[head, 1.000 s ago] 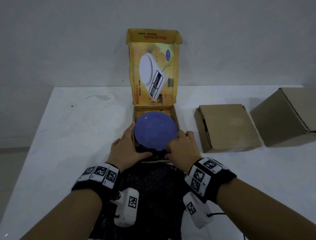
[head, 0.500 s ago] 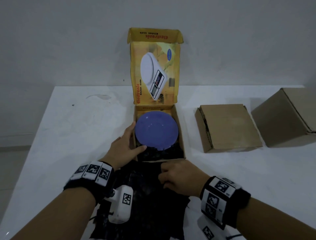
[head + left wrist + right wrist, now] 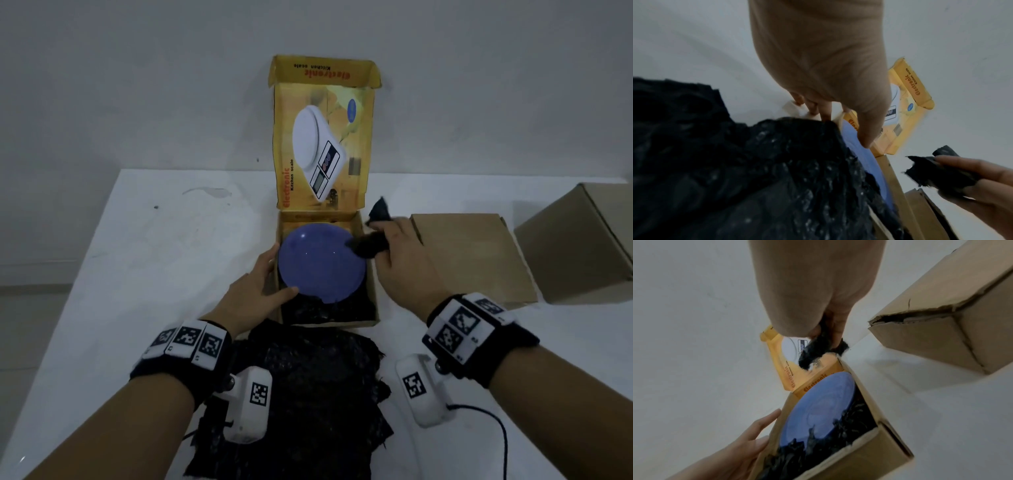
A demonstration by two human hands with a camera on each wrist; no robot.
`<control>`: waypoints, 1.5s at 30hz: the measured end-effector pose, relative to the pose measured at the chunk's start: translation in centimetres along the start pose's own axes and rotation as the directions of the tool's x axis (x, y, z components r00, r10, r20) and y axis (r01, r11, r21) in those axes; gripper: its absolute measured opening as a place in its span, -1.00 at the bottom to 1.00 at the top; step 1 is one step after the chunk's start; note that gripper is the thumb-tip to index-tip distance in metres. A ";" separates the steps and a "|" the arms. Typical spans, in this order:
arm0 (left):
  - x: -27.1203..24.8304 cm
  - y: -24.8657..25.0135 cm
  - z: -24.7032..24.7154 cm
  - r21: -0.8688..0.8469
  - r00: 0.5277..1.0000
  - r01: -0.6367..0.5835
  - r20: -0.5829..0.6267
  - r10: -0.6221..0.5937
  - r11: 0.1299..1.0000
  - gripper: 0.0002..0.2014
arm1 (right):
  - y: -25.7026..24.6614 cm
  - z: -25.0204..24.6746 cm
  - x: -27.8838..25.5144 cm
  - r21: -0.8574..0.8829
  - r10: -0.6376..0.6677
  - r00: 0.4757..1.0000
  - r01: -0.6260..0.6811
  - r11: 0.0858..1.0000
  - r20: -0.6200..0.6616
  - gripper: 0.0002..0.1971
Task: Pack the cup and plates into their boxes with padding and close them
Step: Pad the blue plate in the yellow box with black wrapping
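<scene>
A blue plate [image 3: 322,263] lies in the open yellow kitchen-scale box [image 3: 372,294] on black padding [image 3: 325,310], and the lid [image 3: 322,137] stands upright behind it. My left hand [image 3: 267,281] lies against the box's left wall with its fingers straight, thumb on the plate's near-left rim [image 3: 865,155]. My right hand [image 3: 397,250] hovers over the box's right wall and pinches a small black padding piece [image 3: 368,245], which hangs just above the plate's right edge [image 3: 818,404]. The same black padding piece [image 3: 818,347] dangles from the fingers in the right wrist view.
A large black padding sheet [image 3: 308,394] lies on the white table [image 3: 154,274] in front of the box, under my wrists. A flat closed brown box [image 3: 479,260] sits right of the yellow one, and a bigger brown box [image 3: 582,246] stands at the far right.
My right hand left the padding sheet in front of the box and rose to the box's right side, now holding a black piece. The left hand stayed at the box's left wall.
</scene>
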State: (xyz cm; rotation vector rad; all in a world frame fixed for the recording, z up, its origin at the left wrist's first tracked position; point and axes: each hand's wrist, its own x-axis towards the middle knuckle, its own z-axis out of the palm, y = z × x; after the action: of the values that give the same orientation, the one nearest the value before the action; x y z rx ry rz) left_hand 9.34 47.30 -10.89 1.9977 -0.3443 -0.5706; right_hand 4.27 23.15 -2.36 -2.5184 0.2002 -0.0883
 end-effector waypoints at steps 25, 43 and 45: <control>-0.5 -0.2 0.3 0.125 0.992 -0.080 -0.084 0.091 0.989 -0.24 | -0.7 4.9 8.8 -0.481 0.037 0.902 0.194 0.855 0.430 -0.51; -2.6 2.2 4.9 0.487 0.643 -0.765 0.596 0.481 0.421 -0.61 | 1.6 3.3 6.3 -0.493 0.044 0.842 0.271 0.827 0.538 -0.40; -2.4 2.2 4.6 0.477 0.644 -0.765 0.560 0.520 0.433 -0.76 | 1.5 3.2 6.4 -0.484 0.053 0.832 0.269 0.833 0.553 -0.39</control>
State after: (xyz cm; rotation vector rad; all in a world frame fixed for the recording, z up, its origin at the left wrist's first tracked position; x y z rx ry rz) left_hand 4.86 43.96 -10.18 2.1807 -1.7146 -0.2536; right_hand 10.71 22.71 -5.71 -2.9889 -0.1965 0.7500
